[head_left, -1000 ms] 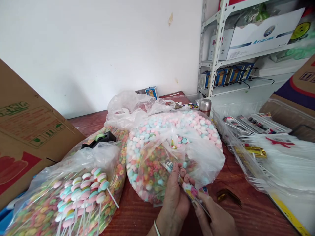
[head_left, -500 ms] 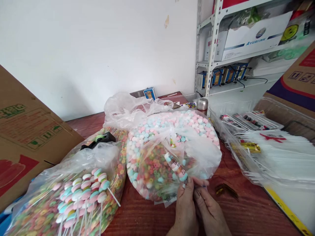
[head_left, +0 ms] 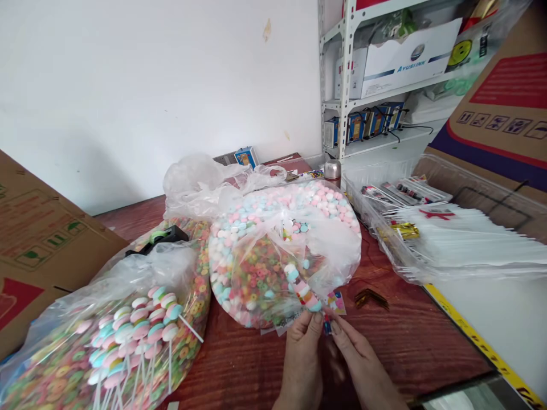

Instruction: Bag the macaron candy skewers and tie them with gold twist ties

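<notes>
My left hand (head_left: 301,361) pinches the lower end of a stick of stacked pastel candies (head_left: 302,287), which leans up over a large clear bag of pastel round candies and coloured candy rings (head_left: 273,256). My right hand (head_left: 361,364) sits right beside it, fingertips at a small printed wrapper (head_left: 336,303) with a blue edge. Whether that wrapper is held or only touched is hard to tell. To the left lies a second clear bag (head_left: 137,336) with candy lollipops and rings, and a black tape dispenser (head_left: 160,238) rests on it.
A clear tray of plastic sleeves and white sticks (head_left: 448,239) stands right, with gold twist ties (head_left: 371,298) on the reddish wooden table (head_left: 405,353). Cardboard boxes (head_left: 43,245) flank the table. A steel flask (head_left: 332,173) and white metal shelving (head_left: 345,74) stand behind.
The view has turned right, shifting everything left. My hands have risen slightly, and the candy stick now stands between my fingers with the printed wrapper showing beside it.
</notes>
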{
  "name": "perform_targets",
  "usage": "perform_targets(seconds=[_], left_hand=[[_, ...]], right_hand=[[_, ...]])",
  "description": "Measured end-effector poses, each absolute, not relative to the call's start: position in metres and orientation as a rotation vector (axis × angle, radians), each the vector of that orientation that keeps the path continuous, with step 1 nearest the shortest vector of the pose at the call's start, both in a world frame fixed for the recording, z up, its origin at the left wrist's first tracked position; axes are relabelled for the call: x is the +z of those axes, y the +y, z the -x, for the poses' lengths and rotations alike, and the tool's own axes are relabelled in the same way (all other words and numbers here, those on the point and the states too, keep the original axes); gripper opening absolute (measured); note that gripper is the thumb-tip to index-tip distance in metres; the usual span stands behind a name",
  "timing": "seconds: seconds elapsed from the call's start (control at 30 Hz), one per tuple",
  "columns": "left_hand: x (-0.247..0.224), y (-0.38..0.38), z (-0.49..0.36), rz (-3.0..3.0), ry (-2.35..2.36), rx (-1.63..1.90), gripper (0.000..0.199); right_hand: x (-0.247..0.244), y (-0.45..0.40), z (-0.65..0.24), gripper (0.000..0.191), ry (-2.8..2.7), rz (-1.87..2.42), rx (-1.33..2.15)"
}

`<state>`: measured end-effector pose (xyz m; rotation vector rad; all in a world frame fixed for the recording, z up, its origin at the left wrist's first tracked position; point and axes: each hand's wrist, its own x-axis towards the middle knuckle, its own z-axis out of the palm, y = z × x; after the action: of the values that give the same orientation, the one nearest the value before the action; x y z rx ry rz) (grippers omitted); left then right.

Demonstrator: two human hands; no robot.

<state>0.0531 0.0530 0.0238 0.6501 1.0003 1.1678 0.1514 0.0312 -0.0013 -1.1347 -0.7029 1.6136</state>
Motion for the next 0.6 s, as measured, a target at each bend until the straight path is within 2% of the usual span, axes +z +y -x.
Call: perform_targets(seconds=[0.07, 0.13, 0.27, 0.4, 0.5, 0.53, 0.6], left_hand=[[0.026, 0.053, -0.052, -0.783, 1.059, 1.155, 0.018], [0.027, 0.054, -0.048, -0.88, 1.054, 1.102, 0.018], [0.021, 0.06, -0.04, -0.779, 0.809, 0.847, 0.026], [0.015, 0.065, -0.039, -0.674, 0.705, 0.713, 0.029], [0.015, 0.072, -0.032, -0.77, 0.884, 0.896, 0.024], [0.014, 0.075, -0.028, -0.836, 0.961, 0.962, 0.023], [0.013, 0.082, -0.018, -0.968, 1.105, 1.035, 0.024]], right_hand=[[-0.001, 0.03, -0.155, 0.039, -0.9, 1.202, 1.329], [-0.004, 0.029, -0.157, 0.036, -0.906, 1.122, 1.407], [-0.016, 0.027, -0.156, 0.053, -0.761, 0.887, 1.893], [-0.021, 0.03, -0.167, 0.063, -0.89, 0.954, 1.82], [-0.016, 0.044, -0.202, 0.042, -1.268, 1.28, 1.433], [-0.015, 0.052, -0.216, 0.036, -1.542, 1.54, 1.042], [-0.016, 0.073, -0.243, 0.033, -1.632, 1.845, 0.628]])
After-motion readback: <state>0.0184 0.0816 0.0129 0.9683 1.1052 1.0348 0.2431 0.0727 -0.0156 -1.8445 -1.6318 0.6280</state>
